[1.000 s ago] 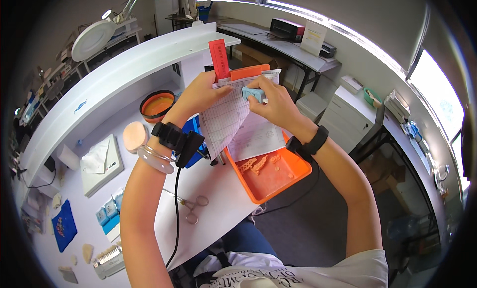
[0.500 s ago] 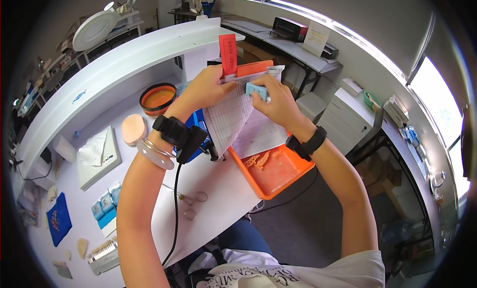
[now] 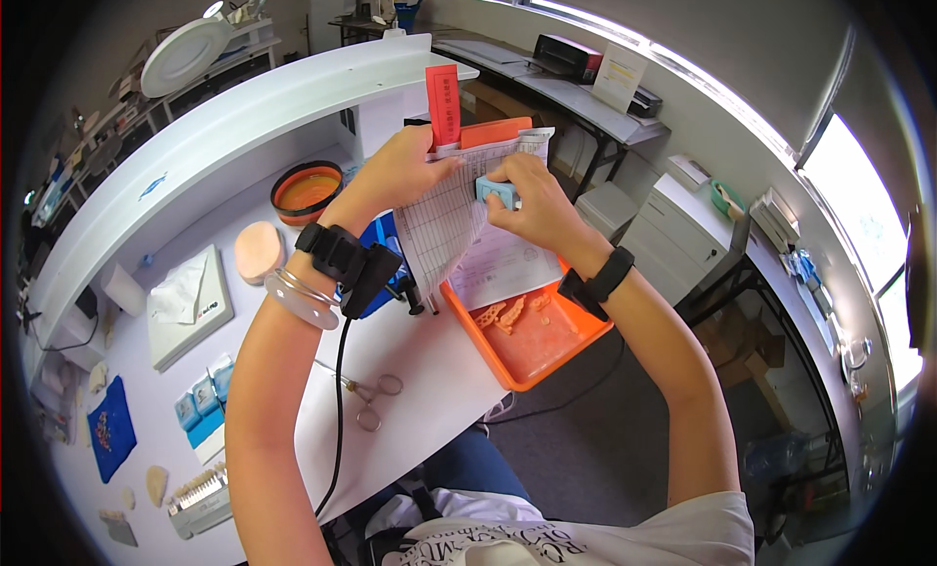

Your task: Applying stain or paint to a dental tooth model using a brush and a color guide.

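My left hand [image 3: 398,171] is closed on the upper left of a gridded paper form [image 3: 437,215], its thumb lying over the front. Beside that hand a red strip [image 3: 443,102] stands up. My right hand [image 3: 539,203] pinches a small light-blue block [image 3: 496,188], which looks like a hand stamp, against or just in front of the form; contact is hard to tell. Behind the form hangs another white sheet [image 3: 512,263]. Both papers are over an orange tray [image 3: 532,373], where several orange lattice-like pieces [image 3: 506,315] lie.
Scissors-like forceps [image 3: 367,402] lie on the white desk. Left of them are several light-blue blocks [image 3: 205,394], a blue cloth [image 3: 111,431] and a grey box [image 3: 200,505]. Farther back stand a black-rimmed orange bowl [image 3: 306,192] and a white raised shelf [image 3: 264,117]. A black cable [image 3: 339,420] trails from my left wrist.
The light-blue block has moved slightly down the form and turned a little in my right hand's grip. My left hand keeps its hold on the paper.
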Motion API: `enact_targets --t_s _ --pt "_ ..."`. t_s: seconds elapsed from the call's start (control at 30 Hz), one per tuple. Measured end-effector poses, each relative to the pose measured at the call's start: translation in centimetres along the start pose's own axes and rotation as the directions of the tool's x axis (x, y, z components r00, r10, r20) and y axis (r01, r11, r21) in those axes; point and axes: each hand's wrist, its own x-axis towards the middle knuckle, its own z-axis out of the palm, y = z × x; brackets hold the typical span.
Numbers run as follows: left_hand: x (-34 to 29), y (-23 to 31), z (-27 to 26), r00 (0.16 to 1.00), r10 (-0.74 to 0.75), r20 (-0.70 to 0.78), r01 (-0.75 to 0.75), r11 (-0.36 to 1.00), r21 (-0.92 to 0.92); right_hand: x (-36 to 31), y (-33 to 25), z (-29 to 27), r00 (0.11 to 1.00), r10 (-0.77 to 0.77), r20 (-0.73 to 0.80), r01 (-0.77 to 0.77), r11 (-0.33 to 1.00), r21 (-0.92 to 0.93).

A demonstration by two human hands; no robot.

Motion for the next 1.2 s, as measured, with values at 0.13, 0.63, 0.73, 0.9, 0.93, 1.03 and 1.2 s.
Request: enact_targets --t_s 0.13,0.63,0.73,0.9,0.93,1.03,1.2 --pt "0.1 -0.4 0.4 1.0 0.018 -0.008 -0.018 0.998 0.062 0.0 -0.2 1.2 0.991 -0.079 -0.106 0.07 0.994 -0.089" --pt "-2.0 3.7 1.2 0.895 -0.038 -0.445 -0.001 0.996 -0.087 -9.1 3.9 -9.4 0.678 0.693 0.244 -0.735 0.641 0.221" --pt "-5.1 7.8 3.2 0.789 0.277 -0.549 -0.206 0.96 0.188 -13.4 5.9 -7.0 0.673 0.687 0.273 -0.734 0.665 0.136" --pt "-12.0 12.5 9.7 0.932 0.313 0.183 -0.357 0.883 0.306 -15.9 6.2 -3.5 0.809 0.565 0.164 -0.548 0.825 -0.136" --pt "-12.7 12.4 10.5 0.922 0.229 0.311 -0.333 0.879 0.341 -15.8 5.5 -3.5 0.872 0.483 0.081 -0.477 0.875 -0.086" --pt "-13.9 11.5 11.9 0.933 0.28 0.226 -0.352 0.839 0.414 -14.4 2.8 -5.3 0.902 0.417 -0.109 -0.428 0.899 -0.099" --pt "-14.8 10.7 12.9 0.957 0.239 0.166 -0.291 0.803 0.521 -11.3 -1.8 -6.9 0.875 0.126 0.467 -0.106 0.992 -0.068"
